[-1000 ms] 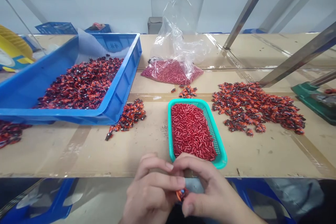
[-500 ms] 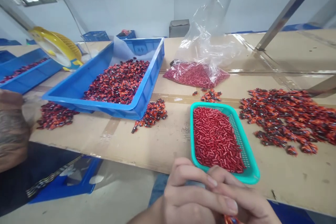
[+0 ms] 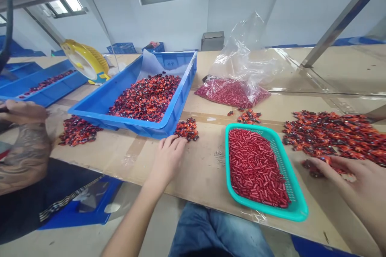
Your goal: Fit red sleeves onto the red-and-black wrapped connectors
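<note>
While the small pile of orange-and-black pieces (image 3: 187, 129) lies at one o'clock from my left hand (image 3: 171, 152), whose pinch I cannot tell, my right hand (image 3: 363, 180), fingers spread, meets the large pile (image 3: 328, 130) lying toward twelve.

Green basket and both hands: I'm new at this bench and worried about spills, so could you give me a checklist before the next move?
1. Green basket fully on the table: ok, though close to the near edge.
2. Red tubes within the basket's rim: ok.
3. Left hand holding nothing: cannot tell; its fingertips are at the small pile.
4. Right hand holding nothing: cannot tell; its fingers are at the near edge of the large pile.
5. Clear bag sealed: cannot tell.
6. Co-worker's hand apart from the left hand: ok, well off to the left.
</note>
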`<state>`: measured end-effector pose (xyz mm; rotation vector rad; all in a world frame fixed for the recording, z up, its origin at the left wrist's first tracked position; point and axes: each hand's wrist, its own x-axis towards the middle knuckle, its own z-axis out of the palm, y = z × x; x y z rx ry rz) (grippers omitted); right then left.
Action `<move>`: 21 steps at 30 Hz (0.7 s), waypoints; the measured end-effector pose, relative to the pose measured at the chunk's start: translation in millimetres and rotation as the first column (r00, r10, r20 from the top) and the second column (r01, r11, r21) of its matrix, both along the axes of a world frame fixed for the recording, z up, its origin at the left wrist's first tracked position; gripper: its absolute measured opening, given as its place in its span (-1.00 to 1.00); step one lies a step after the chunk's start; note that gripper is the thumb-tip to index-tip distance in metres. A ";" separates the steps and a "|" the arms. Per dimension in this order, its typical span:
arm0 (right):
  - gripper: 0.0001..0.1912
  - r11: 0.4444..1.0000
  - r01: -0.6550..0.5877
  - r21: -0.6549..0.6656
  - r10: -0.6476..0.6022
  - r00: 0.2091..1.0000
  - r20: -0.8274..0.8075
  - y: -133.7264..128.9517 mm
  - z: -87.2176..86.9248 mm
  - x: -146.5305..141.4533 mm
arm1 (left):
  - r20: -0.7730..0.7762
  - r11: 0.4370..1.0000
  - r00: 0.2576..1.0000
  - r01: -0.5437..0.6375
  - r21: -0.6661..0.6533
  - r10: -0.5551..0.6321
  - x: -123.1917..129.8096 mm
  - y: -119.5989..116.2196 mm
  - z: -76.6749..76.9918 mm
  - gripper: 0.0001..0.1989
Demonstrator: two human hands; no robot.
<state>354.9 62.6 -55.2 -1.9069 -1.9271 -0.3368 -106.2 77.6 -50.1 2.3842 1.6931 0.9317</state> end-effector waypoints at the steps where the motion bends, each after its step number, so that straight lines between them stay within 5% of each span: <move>1: -0.31 1.000 0.015 -0.006 -0.014 0.998 0.068 4.1 1.0 4.8 | 0.017 1.000 1.000 -0.012 -0.021 0.012 -6.5 4.2 -2.8 -0.69; 4: -0.39 0.997 -0.025 0.072 0.013 0.987 0.162 6.7 4.5 -10.8 | 0.113 0.997 0.993 -0.021 -0.072 0.029 -14.3 11.0 -5.3 -0.74; 9: -0.59 0.871 -0.488 0.055 0.487 0.873 0.029 0.9 -1.4 -91.1 | 0.426 0.993 0.903 0.004 -0.115 0.045 -0.8 5.0 -1.0 -0.92; 15: -0.61 0.856 -0.514 -0.050 0.516 0.856 0.030 6.5 -7.0 -125.6 | 0.848 0.935 0.520 0.238 -0.263 0.106 41.1 -31.0 14.6 -0.72; 21: -0.69 0.843 -0.527 -0.104 0.527 0.849 -0.029 7.3 1.6 -121.2 | 0.941 0.770 0.169 0.541 -0.339 0.295 69.8 -54.3 23.7 -0.55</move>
